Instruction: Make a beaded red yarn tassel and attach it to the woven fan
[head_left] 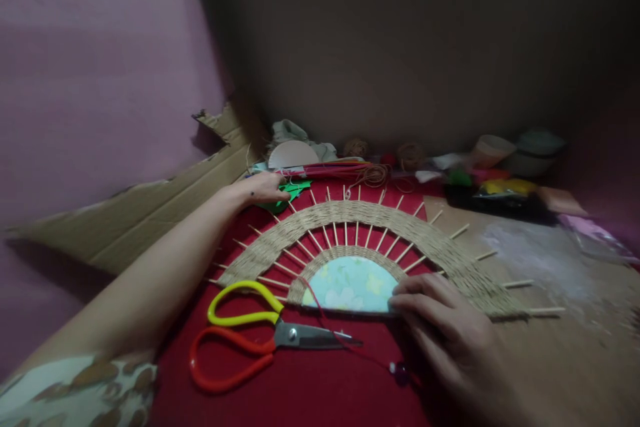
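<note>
A half-round woven piece [350, 212] with thin sticks fanning out lies on a red cloth [310, 393]. Its centre is a light blue floral half-disc [350, 283]. My right hand [450, 327] rests at the right end of this half-disc, fingers closed on its edge. At the back left, my left hand [267, 188] reaches to some green pieces [299, 190]; its fingertips are partly hidden. Scissors with a yellow and a red handle [295, 333] lie open in front of the woven piece. A red thread [320, 310] crosses the blades towards a dark bead [401, 372].
Bent cardboard [165, 213] leans along the left wall. Behind lie a white half-disc [293, 155], coiled twine [375, 175], balls of twine [410, 155] and a cup [493, 150]. At the right are a black tray [460, 197] and clear plastic [530, 253].
</note>
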Demonstrator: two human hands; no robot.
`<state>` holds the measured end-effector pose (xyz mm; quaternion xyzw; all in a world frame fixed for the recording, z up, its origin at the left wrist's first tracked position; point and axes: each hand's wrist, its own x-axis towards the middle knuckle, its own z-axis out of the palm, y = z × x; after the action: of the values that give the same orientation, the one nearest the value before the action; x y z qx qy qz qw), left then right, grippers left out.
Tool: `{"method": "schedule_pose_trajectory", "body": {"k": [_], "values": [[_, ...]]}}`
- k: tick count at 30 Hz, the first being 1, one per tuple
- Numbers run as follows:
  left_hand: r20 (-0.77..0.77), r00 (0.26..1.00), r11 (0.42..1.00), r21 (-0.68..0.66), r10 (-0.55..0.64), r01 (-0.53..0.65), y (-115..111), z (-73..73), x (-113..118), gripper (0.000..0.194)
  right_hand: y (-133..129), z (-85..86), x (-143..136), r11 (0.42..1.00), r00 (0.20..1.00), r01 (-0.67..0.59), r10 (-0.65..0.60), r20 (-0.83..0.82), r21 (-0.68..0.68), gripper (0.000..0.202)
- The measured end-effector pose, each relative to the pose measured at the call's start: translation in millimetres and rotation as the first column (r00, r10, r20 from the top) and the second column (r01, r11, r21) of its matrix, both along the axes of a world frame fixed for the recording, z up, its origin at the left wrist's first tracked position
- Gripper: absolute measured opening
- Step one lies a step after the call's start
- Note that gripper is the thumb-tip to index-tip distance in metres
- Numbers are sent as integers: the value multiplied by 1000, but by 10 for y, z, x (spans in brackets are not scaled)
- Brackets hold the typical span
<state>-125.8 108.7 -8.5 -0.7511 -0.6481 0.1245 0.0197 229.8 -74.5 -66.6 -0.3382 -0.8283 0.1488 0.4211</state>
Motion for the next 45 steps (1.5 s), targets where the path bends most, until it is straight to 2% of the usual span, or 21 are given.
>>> {"method": "schedule_pose_trajectory", "body": {"k": [5, 11, 14, 17, 23, 26, 29, 33, 37, 40, 45], "values": [[-5, 999, 997, -58, 54, -54, 59, 44, 150, 38, 2, 26, -5, 1000, 1000, 2, -2, 10, 15, 22], [-14, 994, 988, -117, 104, -105, 120, -42, 313, 31, 5, 32, -5, 1000, 1000, 0, 0, -2, 10, 22], [-7, 991, 987, -86, 135, -135, 152, -35, 268, 32, 3, 32, 0, 1000, 1000, 0, 0, 0, 8, 22], [16, 987, 986, -60, 159, -158, 197, 35, 159, 31, 2, 21, 12, 1000, 1000, -2, 2, 7, 5, 22], [79, 981, 984, 28, 175, -177, 248, 102, -14, 27, -10, -60, 31, 1000, 999, -8, 8, 49, 11, 21], [122, 977, 980, 70, 176, -185, 236, 84, -52, 25, -3, -110, 34, 997, 991, 9, -19, 131, 70, 21], [164, 972, 980, 78, 167, -181, 191, 71, -55, 30, 33, -132, 34, 978, 960, 23, -79, 267, 208, 25], [210, 970, 989, 57, 122, -136, 99, 78, -27, 36, 87, -113, 31, 924, 871, -59, -138, 471, 379, 33], [259, 962, 994, 39, 92, -105, 16, 100, -38, 40, 95, -88, 23, 913, 774, -125, -156, 614, 389, 47], [317, 946, 996, 30, 73, -86, -29, 118, -100, 46, 96, -65, 22, 907, 749, -156, -150, 645, 391, 49], [389, 919, 995, 42, 63, -86, -72, 118, -231, 54, 114, 5, 9, 847, 768, -202, -175, 617, 492, 42]]}}
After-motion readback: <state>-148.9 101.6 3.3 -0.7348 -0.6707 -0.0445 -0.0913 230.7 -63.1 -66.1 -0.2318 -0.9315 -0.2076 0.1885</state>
